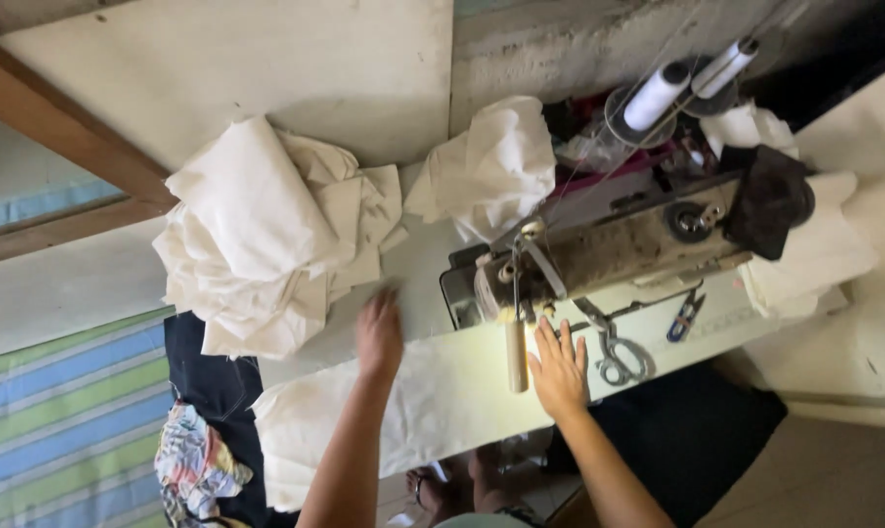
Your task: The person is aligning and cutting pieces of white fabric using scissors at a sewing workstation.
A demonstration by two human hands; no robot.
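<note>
We see both hands laid on a long strip of cream woven cloth (442,391) that lies across the table (418,284) and hangs over its near edge. The right hand (560,370) rests flat on the cloth, palm down, fingers spread and open, gripping nothing. Its fingertips point toward the head of the worn beige industrial sewing machine (609,252), which stands just beyond it. A lit cylindrical work lamp (517,354) hangs from the machine head just to the left of the right hand.

The left hand (378,334) is blurred. It lies on or just above the far edge of the same cloth, fingers extended. We cannot tell whether it presses or pinches the cloth.

Just to the right of the right hand lie steel scissors (614,350) on the table. Further right lies a small blue thread snip (685,317).

Beyond the left hand, to its left, sits a large heap of folded cream cloth pieces (266,240). A smaller crumpled cream bundle (491,166) sits beyond and between the hands. Two white thread cones (658,95) stand behind the machine. A dark rag (767,200) is draped over the machine's right end.
</note>
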